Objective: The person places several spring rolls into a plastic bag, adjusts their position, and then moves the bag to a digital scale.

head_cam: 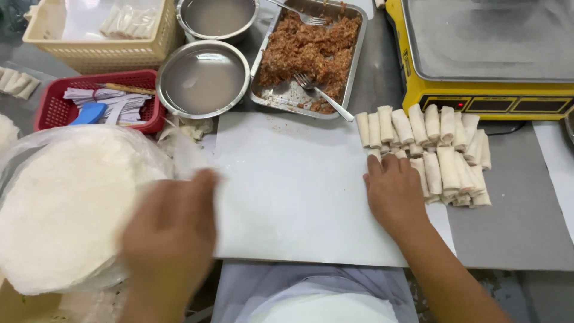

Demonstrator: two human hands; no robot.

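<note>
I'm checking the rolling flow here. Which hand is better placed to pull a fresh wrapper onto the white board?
Left. The left hand is at the edge of the wrapper stack; the right hand rests against the rolls.

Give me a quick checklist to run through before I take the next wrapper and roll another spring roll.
1. White board bare in the middle for a wrapper: ok.
2. Stack of round wrappers within reach, left hand beside it: ok; the hand is blurred, so contact cannot be told.
3. Right hand free of the finished spring rolls: not ok, fingertips rest at the pile's edge.
4. Minced filling in the metal tray, fork in it: ok.
5. Liquid in the near metal bowl: ok.
6. Room to stack more rolls beside the yellow scale: cannot tell.
</note>
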